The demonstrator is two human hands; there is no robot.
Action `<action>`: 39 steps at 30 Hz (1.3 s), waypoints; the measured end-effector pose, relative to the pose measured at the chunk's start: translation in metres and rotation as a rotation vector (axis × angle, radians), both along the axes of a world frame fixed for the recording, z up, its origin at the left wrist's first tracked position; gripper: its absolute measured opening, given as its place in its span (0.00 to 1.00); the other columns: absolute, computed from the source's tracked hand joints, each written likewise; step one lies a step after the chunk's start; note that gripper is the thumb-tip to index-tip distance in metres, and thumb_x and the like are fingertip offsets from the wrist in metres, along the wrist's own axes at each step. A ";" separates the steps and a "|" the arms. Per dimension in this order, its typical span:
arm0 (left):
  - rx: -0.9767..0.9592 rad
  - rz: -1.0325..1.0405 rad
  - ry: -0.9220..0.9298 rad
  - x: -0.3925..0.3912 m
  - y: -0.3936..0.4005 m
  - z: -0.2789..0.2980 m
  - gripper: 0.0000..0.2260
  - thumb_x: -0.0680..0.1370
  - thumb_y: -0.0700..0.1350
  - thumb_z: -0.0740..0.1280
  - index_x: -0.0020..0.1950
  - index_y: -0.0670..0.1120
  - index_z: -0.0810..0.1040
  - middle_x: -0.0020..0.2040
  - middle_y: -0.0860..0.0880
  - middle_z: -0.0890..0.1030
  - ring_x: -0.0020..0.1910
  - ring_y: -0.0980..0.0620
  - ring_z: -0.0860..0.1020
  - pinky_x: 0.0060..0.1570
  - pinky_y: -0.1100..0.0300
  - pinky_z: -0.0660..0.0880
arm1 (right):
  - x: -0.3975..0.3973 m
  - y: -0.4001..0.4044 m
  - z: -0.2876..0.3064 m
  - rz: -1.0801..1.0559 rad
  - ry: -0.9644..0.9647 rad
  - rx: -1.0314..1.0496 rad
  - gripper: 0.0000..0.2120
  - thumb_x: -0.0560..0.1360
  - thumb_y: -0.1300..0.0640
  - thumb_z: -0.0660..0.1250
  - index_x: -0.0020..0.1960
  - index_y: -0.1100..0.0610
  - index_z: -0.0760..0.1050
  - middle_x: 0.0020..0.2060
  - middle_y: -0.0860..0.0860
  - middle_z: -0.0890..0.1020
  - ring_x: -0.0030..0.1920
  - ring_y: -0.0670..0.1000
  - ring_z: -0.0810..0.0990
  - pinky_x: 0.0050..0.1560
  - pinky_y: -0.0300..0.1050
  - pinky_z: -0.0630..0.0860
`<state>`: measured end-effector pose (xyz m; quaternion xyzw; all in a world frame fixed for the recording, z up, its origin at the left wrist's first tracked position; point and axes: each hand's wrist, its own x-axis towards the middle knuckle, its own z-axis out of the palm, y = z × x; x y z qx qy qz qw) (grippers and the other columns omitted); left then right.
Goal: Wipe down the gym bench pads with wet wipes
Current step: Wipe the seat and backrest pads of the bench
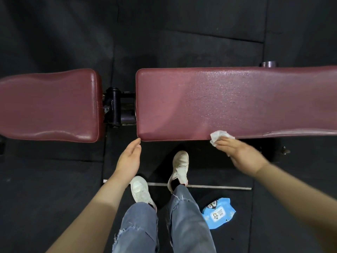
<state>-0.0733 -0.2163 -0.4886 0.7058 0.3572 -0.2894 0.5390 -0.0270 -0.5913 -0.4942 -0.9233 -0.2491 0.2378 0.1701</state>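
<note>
Two dark red bench pads lie across the view: a shorter seat pad (49,105) on the left and a long back pad (228,101) on the right, whose surface glistens with wet streaks. My right hand (240,154) holds a crumpled white wet wipe (218,136) against the near edge of the long pad. My left hand (129,157) is relaxed with straight fingers, its fingertips touching the near left corner of that pad.
A blue wet-wipe pack (218,213) lies on the black rubber floor by my right foot. The black metal hinge frame (116,106) shows in the gap between the pads. My feet in white shoes (179,163) stand close to the bench.
</note>
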 end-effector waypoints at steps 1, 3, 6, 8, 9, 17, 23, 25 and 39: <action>0.001 0.009 0.011 0.001 -0.002 0.001 0.18 0.85 0.47 0.56 0.75 0.54 0.70 0.72 0.56 0.71 0.72 0.58 0.67 0.67 0.63 0.60 | -0.013 0.019 0.002 -0.246 0.012 0.083 0.29 0.65 0.81 0.66 0.61 0.60 0.80 0.61 0.54 0.81 0.65 0.53 0.76 0.71 0.29 0.59; 0.002 0.034 0.024 0.001 -0.003 0.003 0.18 0.84 0.46 0.57 0.74 0.53 0.70 0.72 0.56 0.72 0.72 0.58 0.67 0.67 0.64 0.60 | -0.032 0.066 0.005 -0.685 0.068 0.245 0.25 0.70 0.78 0.62 0.60 0.59 0.81 0.58 0.48 0.81 0.62 0.51 0.79 0.66 0.26 0.62; 0.018 0.056 0.034 0.000 0.000 0.003 0.18 0.84 0.45 0.57 0.74 0.52 0.71 0.72 0.55 0.73 0.69 0.60 0.68 0.67 0.65 0.60 | -0.032 0.135 0.008 -0.723 0.167 0.363 0.22 0.73 0.73 0.60 0.61 0.57 0.81 0.59 0.47 0.81 0.61 0.42 0.77 0.66 0.31 0.67; 0.028 0.076 0.030 0.001 0.006 0.002 0.18 0.84 0.44 0.57 0.74 0.52 0.71 0.72 0.55 0.73 0.70 0.59 0.68 0.67 0.65 0.60 | -0.019 0.175 0.005 -0.587 0.172 0.415 0.21 0.74 0.73 0.61 0.62 0.59 0.80 0.61 0.51 0.81 0.62 0.46 0.77 0.68 0.38 0.68; 0.030 0.091 0.028 0.002 0.010 0.002 0.18 0.84 0.44 0.57 0.74 0.52 0.71 0.72 0.55 0.73 0.70 0.59 0.68 0.68 0.65 0.60 | -0.012 0.193 0.000 -0.504 0.157 0.422 0.20 0.74 0.73 0.63 0.62 0.59 0.80 0.61 0.53 0.81 0.63 0.50 0.78 0.69 0.43 0.69; 0.015 0.188 0.008 0.001 0.027 0.000 0.18 0.84 0.44 0.57 0.74 0.51 0.70 0.72 0.55 0.73 0.69 0.61 0.68 0.68 0.64 0.60 | 0.059 0.244 -0.023 0.143 0.032 0.342 0.09 0.78 0.60 0.67 0.54 0.64 0.82 0.57 0.58 0.82 0.57 0.59 0.79 0.63 0.45 0.70; -0.034 0.195 0.018 0.004 0.018 0.001 0.18 0.84 0.45 0.57 0.74 0.53 0.70 0.71 0.57 0.72 0.69 0.62 0.68 0.68 0.64 0.61 | 0.084 0.228 -0.041 0.411 -0.078 0.207 0.15 0.69 0.68 0.73 0.54 0.60 0.80 0.45 0.58 0.78 0.41 0.59 0.76 0.40 0.54 0.76; -0.047 0.191 0.018 0.006 0.014 -0.002 0.18 0.84 0.45 0.57 0.74 0.53 0.70 0.71 0.58 0.72 0.69 0.61 0.68 0.70 0.63 0.61 | 0.091 0.229 -0.041 0.535 -0.023 0.219 0.11 0.70 0.67 0.72 0.52 0.61 0.79 0.41 0.57 0.77 0.38 0.58 0.75 0.37 0.54 0.76; -0.058 0.254 0.040 0.018 0.007 -0.011 0.18 0.84 0.42 0.58 0.73 0.51 0.72 0.68 0.58 0.74 0.69 0.60 0.70 0.70 0.63 0.62 | 0.148 0.282 -0.040 0.340 -0.085 -0.006 0.09 0.72 0.63 0.65 0.50 0.56 0.78 0.43 0.56 0.81 0.40 0.59 0.80 0.37 0.51 0.76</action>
